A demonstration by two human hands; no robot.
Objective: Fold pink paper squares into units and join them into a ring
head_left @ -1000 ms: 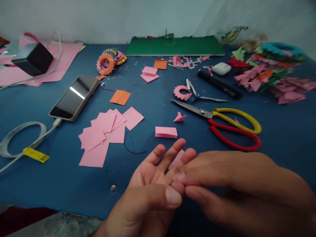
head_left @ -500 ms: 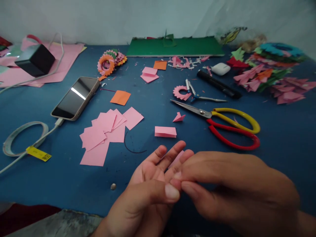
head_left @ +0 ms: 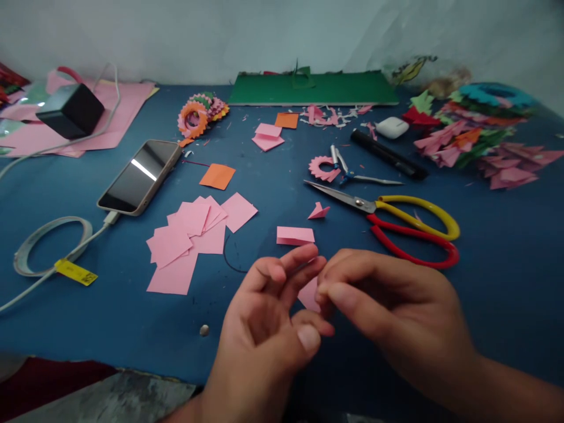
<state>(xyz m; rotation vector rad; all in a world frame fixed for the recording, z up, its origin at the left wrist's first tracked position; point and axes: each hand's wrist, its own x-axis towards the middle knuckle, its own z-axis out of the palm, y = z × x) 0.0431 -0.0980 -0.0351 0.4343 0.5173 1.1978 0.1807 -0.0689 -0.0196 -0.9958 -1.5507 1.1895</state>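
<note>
My left hand (head_left: 268,329) is turned palm up, with its thumb pressed against the index finger and the other fingers half curled. Whatever is in that pinch, if anything, is hidden. Just beside it, my right hand (head_left: 388,311) closes thumb and fingertips together; I cannot make out anything between them. The fingertips of both hands are close but apart. Behind them shows part of a pink paper piece (head_left: 309,295), mostly covered by the fingers. Beyond lie a folded pink paper strip (head_left: 295,235) and a small pointed folded pink paper (head_left: 318,211).
Scissors (head_left: 359,204) lie right, near small pliers (head_left: 370,179), a black marker (head_left: 388,154) and a toothed pink ring (head_left: 321,168). Left are pink paper squares (head_left: 171,247), a phone (head_left: 138,176) on a cable and a tape roll (head_left: 22,258). Folded paper pieces (head_left: 476,129) pile up far right.
My hands have drawn apart at the fingertips. The right hand has tilted and pulled back, and the left hand's fingers have curled further inward. The view has shifted slightly.
</note>
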